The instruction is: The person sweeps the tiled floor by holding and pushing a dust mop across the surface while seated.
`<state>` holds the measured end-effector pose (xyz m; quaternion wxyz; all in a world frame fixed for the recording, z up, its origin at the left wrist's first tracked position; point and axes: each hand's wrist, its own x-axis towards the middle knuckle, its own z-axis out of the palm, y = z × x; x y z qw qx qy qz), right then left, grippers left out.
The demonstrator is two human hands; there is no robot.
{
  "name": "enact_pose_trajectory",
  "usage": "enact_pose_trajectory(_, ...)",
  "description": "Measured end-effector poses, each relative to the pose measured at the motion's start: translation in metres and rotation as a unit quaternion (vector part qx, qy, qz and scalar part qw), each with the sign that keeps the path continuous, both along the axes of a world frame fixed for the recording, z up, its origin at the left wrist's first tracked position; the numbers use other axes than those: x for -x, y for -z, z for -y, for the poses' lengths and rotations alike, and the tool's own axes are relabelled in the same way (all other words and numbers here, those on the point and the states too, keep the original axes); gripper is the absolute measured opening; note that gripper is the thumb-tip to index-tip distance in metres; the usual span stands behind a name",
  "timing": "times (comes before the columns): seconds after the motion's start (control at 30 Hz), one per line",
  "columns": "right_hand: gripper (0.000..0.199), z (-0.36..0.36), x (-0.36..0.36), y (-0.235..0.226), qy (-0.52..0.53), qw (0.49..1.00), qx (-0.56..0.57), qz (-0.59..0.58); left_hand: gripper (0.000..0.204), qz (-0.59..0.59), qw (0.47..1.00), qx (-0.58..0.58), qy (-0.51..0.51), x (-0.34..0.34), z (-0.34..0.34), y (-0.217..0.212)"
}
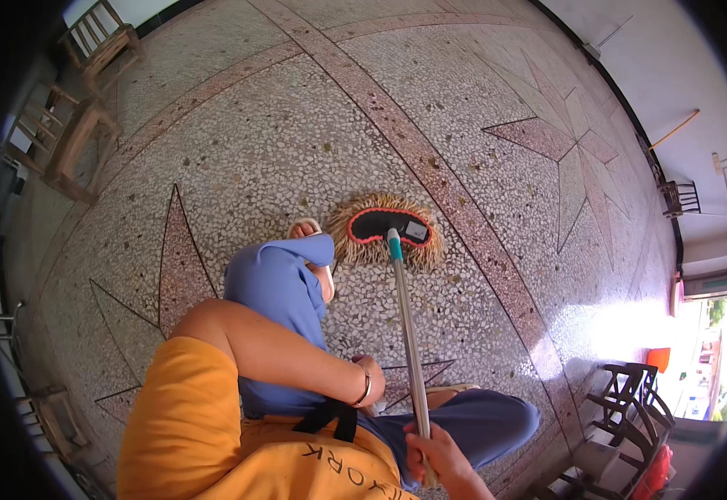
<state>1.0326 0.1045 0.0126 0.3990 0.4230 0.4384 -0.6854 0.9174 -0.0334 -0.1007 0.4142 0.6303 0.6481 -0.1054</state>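
Observation:
A mop with a beige fringed head [388,250] lies on the floor in front of me. Its top is black with a red-orange border, and a teal joint links it to a metal pole [408,333]. My right hand [437,454] is wrapped round the pole's upper end, close to my body. Near my waist, left of the pole and apart from it, is my left hand [370,382], with a bracelet [366,387] on the wrist. Its fingers look curled, though their tips and anything inside them are hidden. The mop's fringe lies beside my foot in a white slipper [325,279].
Speckled terrazzo floor [255,142] with pink bands and star shapes spreads around me. Wooden chairs [72,142] stand at the far left. Dark chairs [630,408] and a red bag [654,473] are at the lower right, near a bright doorway [722,358]. A small chair [680,198] stands by the right wall.

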Motion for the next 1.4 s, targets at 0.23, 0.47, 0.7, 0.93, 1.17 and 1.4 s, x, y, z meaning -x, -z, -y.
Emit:
enact_pose_trajectory(0.23,0.02,0.003,0.14,0.101,0.062,0.989,0.025,-0.13,0.027,-0.046,0.993,0.091,-0.052,0.003,-0.02,0.03)
enact_pose_trajectory(0.47,0.021,0.013,0.11,0.103,0.103,0.987,0.075,-0.101,0.028,-0.062,0.995,0.045,-0.065,0.01,-0.033,0.05)
enact_pose_trajectory(0.7,0.021,-0.002,-0.015,-0.012,0.139,0.982,0.129,0.015,0.029,-0.028,1.0,0.004,-0.013,-0.024,-0.012,0.021)
enact_pose_trajectory(0.93,0.025,0.013,0.024,-0.035,0.065,0.996,0.055,-0.013,0.04,0.018,0.995,0.1,0.014,-0.028,-0.019,-0.001)
enact_pose_trajectory(1.17,0.023,0.02,0.148,0.045,0.064,0.989,0.088,-0.098,0.035,0.029,0.997,0.066,-0.01,-0.019,-0.034,0.008)
enact_pose_trajectory(1.4,0.025,0.024,0.241,0.103,0.082,0.983,0.097,-0.129,0.034,0.025,0.997,0.064,-0.032,-0.013,-0.043,0.008)
